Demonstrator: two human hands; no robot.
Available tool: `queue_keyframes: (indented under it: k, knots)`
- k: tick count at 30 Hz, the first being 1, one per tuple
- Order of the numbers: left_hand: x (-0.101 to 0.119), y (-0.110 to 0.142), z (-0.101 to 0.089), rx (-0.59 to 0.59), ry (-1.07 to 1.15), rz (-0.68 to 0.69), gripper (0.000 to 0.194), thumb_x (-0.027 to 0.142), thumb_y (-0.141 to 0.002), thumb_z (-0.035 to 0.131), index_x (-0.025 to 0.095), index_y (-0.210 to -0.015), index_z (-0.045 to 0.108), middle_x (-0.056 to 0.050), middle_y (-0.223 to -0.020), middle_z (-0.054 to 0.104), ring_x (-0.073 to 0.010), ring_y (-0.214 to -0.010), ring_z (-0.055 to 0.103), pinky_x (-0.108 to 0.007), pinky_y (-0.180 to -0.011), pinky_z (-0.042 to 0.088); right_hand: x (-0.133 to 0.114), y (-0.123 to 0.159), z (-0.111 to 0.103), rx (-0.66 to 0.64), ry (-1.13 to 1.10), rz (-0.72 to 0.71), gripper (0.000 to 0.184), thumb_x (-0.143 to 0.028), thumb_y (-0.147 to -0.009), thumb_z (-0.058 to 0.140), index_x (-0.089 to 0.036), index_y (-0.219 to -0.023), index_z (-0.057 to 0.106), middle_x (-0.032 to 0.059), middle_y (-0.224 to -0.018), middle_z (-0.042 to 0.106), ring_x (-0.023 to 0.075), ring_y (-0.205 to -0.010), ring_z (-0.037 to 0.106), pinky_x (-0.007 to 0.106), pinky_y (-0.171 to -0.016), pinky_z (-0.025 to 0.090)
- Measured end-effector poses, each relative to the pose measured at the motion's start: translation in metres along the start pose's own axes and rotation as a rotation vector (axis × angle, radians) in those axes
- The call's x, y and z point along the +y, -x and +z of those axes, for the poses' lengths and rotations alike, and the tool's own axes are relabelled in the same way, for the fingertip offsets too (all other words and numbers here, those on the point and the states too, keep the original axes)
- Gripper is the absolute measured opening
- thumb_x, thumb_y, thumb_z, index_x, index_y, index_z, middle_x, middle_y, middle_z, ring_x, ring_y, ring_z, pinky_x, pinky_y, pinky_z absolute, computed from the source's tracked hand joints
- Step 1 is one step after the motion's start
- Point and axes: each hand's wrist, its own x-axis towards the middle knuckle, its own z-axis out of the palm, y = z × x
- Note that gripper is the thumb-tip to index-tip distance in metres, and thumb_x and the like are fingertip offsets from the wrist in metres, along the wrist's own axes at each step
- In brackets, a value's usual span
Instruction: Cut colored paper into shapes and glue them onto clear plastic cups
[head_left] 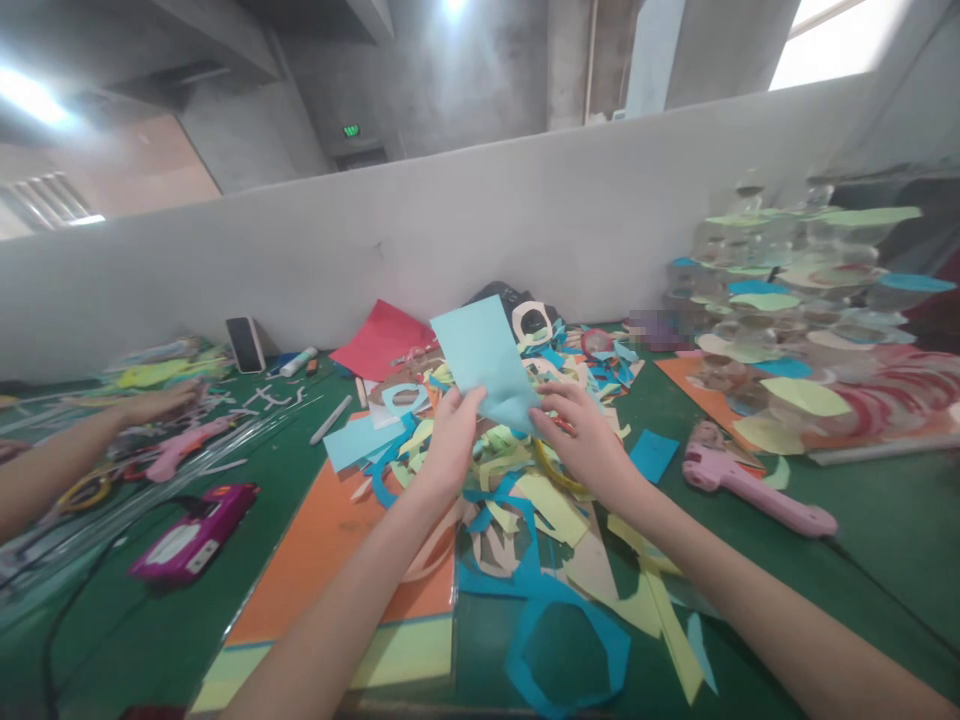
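Observation:
A light blue sheet of paper (480,345) is held up above the middle of the table. My left hand (452,440) pinches its lower left edge, thumb in front. At the lower right corner, my right hand (577,430) grips the same sheet between thumb and fingers, and the paper bends a little there. Beneath both hands lies a heap of cut paper scraps (559,505) in yellow, blue and beige. A blue scrap with a round hole (525,600) lies nearest me. An orange sheet (337,550) lies under my left forearm.
At right are a pink glue gun (757,490) and stacked clear cups with paper discs (780,300). At left are a purple power box (193,532), another pink glue gun (184,447) and another person's arm (67,460). A phone (245,345) leans against the white partition (375,250).

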Motion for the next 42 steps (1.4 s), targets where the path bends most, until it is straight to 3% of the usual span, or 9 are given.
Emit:
queue_keyframes:
  k: [6,10,14,19,28,37,42]
  knots:
    - [0.001,0.003,0.003,0.028,-0.017,-0.009,0.021,0.031,-0.071,0.070,0.019,-0.086,0.060,-0.003,-0.092,0.073,-0.0200,-0.090,0.067,-0.028,-0.074,0.055,0.001,0.000,0.003,-0.063,-0.159,0.187,0.016,-0.039,-0.089,0.052,-0.023,-0.090,0.054,0.0043,-0.092,0.064,0.0227,-0.091,0.061,0.042,-0.086,0.048]
    - [0.001,0.004,0.005,-0.051,0.036,0.020,0.026,0.036,-0.075,0.069,0.019,-0.093,0.060,-0.005,-0.102,0.072,-0.0203,-0.094,0.067,-0.030,-0.078,0.055,0.003,-0.001,0.006,-0.004,-0.296,0.189,0.015,-0.036,-0.085,0.055,-0.024,-0.091,0.049,0.0037,-0.090,0.061,0.0210,-0.087,0.061,0.038,-0.081,0.048]
    - [0.000,0.006,0.008,-0.133,0.004,0.027,0.034,0.038,-0.078,0.069,0.020,-0.104,0.057,-0.006,-0.111,0.069,-0.0195,-0.096,0.067,-0.033,-0.081,0.056,0.003,-0.004,0.006,0.037,-0.428,0.264,0.031,-0.039,-0.080,0.058,-0.023,-0.105,0.047,0.0040,-0.089,0.065,0.0209,-0.082,0.064,0.036,-0.074,0.049]
    - [-0.006,0.010,0.010,-0.176,-0.093,-0.018,0.042,0.037,-0.074,0.075,0.019,-0.107,0.056,-0.007,-0.107,0.069,-0.0206,-0.094,0.067,-0.038,-0.082,0.057,0.003,-0.008,0.007,0.063,-0.508,0.313,0.034,-0.041,-0.073,0.063,-0.022,-0.100,0.055,0.0063,-0.093,0.071,0.0231,-0.089,0.067,0.039,-0.081,0.051]
    - [-0.010,0.009,0.008,-0.119,-0.197,0.023,0.034,0.038,-0.073,0.076,0.016,-0.093,0.061,-0.003,-0.082,0.066,-0.0204,-0.082,0.067,-0.039,-0.075,0.059,-0.001,-0.008,0.005,0.002,-0.516,0.332,0.026,-0.044,-0.074,0.063,-0.022,-0.088,0.063,0.0060,-0.092,0.074,0.0244,-0.088,0.068,0.040,-0.082,0.052]
    - [-0.005,0.009,0.008,-0.148,-0.211,0.014,0.031,0.039,-0.075,0.074,0.015,-0.093,0.064,-0.006,-0.091,0.071,-0.0191,-0.081,0.067,-0.037,-0.078,0.058,-0.003,-0.009,0.003,-0.011,-0.534,0.381,0.031,-0.047,-0.070,0.065,-0.021,-0.088,0.064,0.0068,-0.091,0.074,0.0246,-0.087,0.068,0.039,-0.079,0.051]
    - [-0.002,0.001,-0.001,-0.177,-0.243,-0.014,0.033,0.048,-0.078,0.070,0.015,-0.081,0.067,-0.007,-0.083,0.074,-0.0217,-0.080,0.070,-0.040,-0.085,0.056,-0.004,-0.012,-0.002,0.054,-0.478,0.409,0.029,-0.046,-0.067,0.068,-0.022,-0.082,0.062,0.0040,-0.084,0.072,0.0229,-0.082,0.066,0.037,-0.077,0.050]
